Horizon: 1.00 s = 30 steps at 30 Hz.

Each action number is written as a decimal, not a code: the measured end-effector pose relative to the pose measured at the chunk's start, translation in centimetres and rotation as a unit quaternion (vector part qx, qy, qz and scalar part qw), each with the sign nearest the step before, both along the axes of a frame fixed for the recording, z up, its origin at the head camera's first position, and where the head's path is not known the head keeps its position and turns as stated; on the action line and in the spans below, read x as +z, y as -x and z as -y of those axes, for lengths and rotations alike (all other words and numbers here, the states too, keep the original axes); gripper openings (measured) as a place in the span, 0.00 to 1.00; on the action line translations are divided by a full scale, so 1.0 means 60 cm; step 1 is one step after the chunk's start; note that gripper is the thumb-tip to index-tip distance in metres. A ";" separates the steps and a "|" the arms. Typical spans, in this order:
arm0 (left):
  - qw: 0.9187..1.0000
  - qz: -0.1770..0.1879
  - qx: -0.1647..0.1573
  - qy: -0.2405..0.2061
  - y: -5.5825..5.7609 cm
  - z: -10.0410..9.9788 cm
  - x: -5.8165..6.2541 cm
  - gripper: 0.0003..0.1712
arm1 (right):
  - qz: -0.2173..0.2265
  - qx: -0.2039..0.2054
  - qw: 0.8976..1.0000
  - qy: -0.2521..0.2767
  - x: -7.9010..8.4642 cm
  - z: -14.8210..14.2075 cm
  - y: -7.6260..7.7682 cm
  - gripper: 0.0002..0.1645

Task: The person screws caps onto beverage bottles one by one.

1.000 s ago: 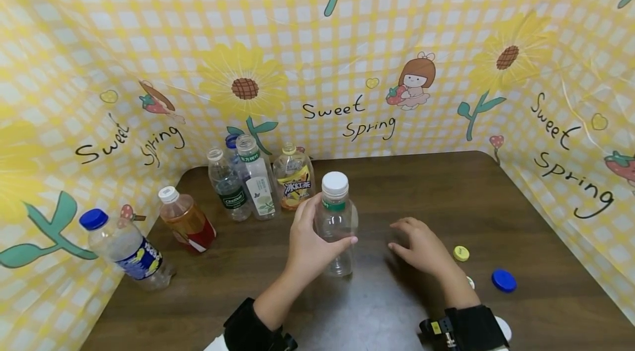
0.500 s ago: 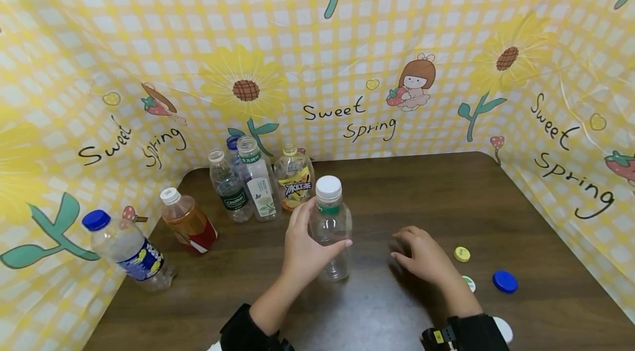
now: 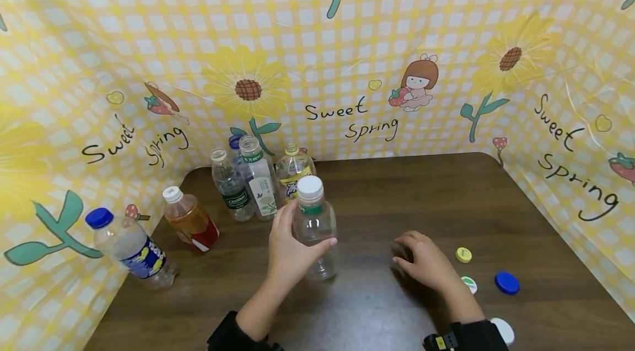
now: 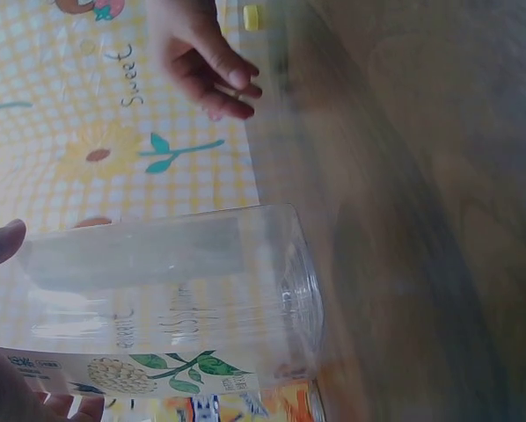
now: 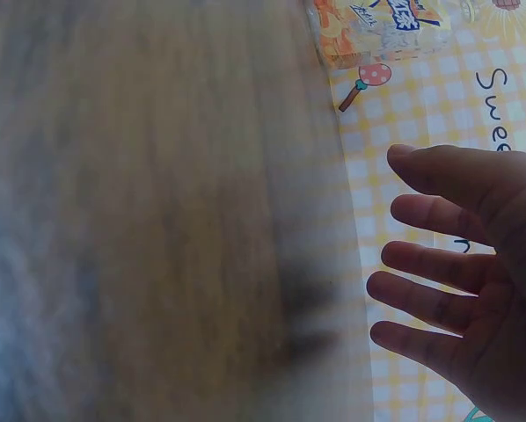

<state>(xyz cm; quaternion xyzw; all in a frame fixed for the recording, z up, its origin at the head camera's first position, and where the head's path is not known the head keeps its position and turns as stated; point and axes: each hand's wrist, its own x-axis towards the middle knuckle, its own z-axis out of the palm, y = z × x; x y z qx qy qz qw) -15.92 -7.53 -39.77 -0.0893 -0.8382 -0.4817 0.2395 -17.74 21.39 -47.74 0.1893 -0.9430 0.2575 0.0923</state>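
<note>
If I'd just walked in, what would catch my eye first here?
Probably the yellow-and-white checked cloth printed with big flowers, rising behind the dark table. Near the middle, the left hand grips a clear white-capped bottle. Then a bright blue loose cap stands out on the table, right of the right hand.

Hung on three sides with yellow-and-white checked cloth (image 3: 307, 31)
Printed with sunflowers (image 3: 248, 90); furnished with a dark wooden table (image 3: 382, 196), catching light.
</note>
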 end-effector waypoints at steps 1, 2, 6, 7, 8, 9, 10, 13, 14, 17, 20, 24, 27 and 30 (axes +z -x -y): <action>1.000 0.000 0.005 0.000 -0.001 0.006 0.001 0.55 | 0.001 0.000 1.000 0.001 0.000 0.000 0.000 0.21; 1.000 0.000 0.011 -0.001 -0.002 0.013 0.002 0.55 | 0.002 0.000 1.000 0.001 0.000 0.000 -0.001 0.21; 0.999 0.008 0.040 -0.002 -0.007 0.042 0.003 0.56 | 0.005 0.000 1.000 -0.002 0.002 -0.001 -0.002 0.21; 0.999 0.010 0.049 -0.003 -0.008 0.050 0.003 0.56 | 0.006 -0.001 1.000 -0.002 0.002 -0.002 -0.003 0.21; 0.998 0.011 0.057 -0.003 -0.009 0.057 0.003 0.56 | 0.009 -0.001 1.000 -0.003 0.003 -0.002 -0.003 0.21; 0.998 0.009 0.066 -0.003 -0.010 0.065 0.002 0.56 | 0.012 -0.001 1.000 -0.003 0.004 -0.003 -0.003 0.21; 0.997 0.008 0.075 -0.002 -0.010 0.073 0.001 0.56 | 0.014 -0.001 1.000 -0.003 0.005 -0.003 -0.004 0.21; 0.995 0.007 0.100 -0.002 -0.011 0.096 0.001 0.57 | 0.021 -0.002 1.000 -0.003 0.006 -0.004 -0.005 0.21; 0.994 0.007 0.110 0.001 -0.012 0.104 0.001 0.57 | 0.023 -0.003 1.000 -0.004 0.006 -0.004 -0.005 0.21; 0.990 0.012 0.139 0.006 -0.017 0.130 0.005 0.58 | 0.023 -0.003 1.000 -0.005 0.005 -0.004 -0.007 0.21; 0.985 0.018 0.168 0.011 -0.026 0.156 0.010 0.57 | 0.022 -0.004 1.000 -0.008 0.002 -0.005 -0.009 0.21; 0.979 0.021 0.203 0.011 -0.038 0.189 0.012 0.57 | 0.019 -0.005 1.000 -0.013 -0.001 -0.006 -0.011 0.21; 0.974 0.019 0.225 0.006 -0.044 0.214 0.010 0.56 | 0.021 -0.005 1.000 -0.012 -0.002 -0.006 -0.012 0.21; 0.969 0.017 0.246 0.005 -0.049 0.238 0.005 0.57 | 0.025 -0.004 1.000 -0.012 -0.001 -0.007 -0.013 0.21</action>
